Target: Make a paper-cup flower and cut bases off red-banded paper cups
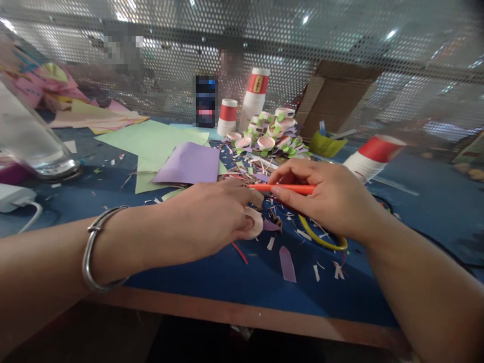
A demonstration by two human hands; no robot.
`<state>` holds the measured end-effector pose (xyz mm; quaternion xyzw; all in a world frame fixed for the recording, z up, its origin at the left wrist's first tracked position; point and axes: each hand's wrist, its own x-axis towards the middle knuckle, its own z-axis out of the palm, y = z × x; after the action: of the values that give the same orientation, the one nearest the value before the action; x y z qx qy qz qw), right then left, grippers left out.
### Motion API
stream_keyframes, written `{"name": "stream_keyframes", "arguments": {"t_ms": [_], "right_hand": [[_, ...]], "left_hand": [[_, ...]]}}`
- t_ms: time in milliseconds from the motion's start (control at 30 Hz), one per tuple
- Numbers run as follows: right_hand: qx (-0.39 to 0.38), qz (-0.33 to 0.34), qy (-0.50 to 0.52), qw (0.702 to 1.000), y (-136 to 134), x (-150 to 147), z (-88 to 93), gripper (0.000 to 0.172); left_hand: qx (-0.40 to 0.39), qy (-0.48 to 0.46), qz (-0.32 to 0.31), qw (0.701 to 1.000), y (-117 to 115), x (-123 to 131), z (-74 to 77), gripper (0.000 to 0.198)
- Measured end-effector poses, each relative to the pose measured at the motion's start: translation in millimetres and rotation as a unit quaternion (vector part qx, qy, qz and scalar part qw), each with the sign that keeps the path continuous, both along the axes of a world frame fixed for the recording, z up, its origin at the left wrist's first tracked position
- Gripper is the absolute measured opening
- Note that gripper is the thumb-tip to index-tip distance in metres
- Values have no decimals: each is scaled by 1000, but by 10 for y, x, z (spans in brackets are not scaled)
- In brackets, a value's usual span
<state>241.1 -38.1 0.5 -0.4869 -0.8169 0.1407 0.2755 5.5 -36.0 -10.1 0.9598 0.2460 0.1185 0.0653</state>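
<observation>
My left hand [206, 217], with a metal bangle at the wrist, reaches in from the left. Its fingers are bent around a small round white paper piece [257, 224], pinching its left edge. A purple paper strip [270, 226] sticks out beside this disc. My right hand [321, 194] grips a slim orange pen-like stick [298, 189] between thumb and fingers. The stick's left end points at my left fingers; whether it touches them I cannot tell. Below the hands lies a loose purple paper tab [288, 264] on the blue tabletop [227, 282].
Purple paper [192, 164] overlaps green sheets [151, 151]. Behind the hands, small round cup pieces with green tabs [266, 141] are heaped among scraps. Stacks of paper cups [228, 118] stand behind; another stack [374, 154] leans at right. Yellow-handled scissors [325, 243] lie under my right hand.
</observation>
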Motion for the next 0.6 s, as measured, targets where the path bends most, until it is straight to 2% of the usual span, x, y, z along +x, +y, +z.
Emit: {"name": "stream_keyframes", "arguments": {"t_ms": [133,233,467,600], "right_hand": [[-36,10,18,999,-40,-27,28,10],[-52,17,40,998,-75,-50,57,12],[-54,17,46,997,-91,-37,99,10],[-67,6,58,996,-72,-30,95,14]], "left_hand": [[-3,76,6,997,6,-42,35,33],[-31,88,19,995,3,-41,42,31],[-41,100,46,993,-6,-12,3,31],[-28,107,35,993,-37,3,15,32]]}}
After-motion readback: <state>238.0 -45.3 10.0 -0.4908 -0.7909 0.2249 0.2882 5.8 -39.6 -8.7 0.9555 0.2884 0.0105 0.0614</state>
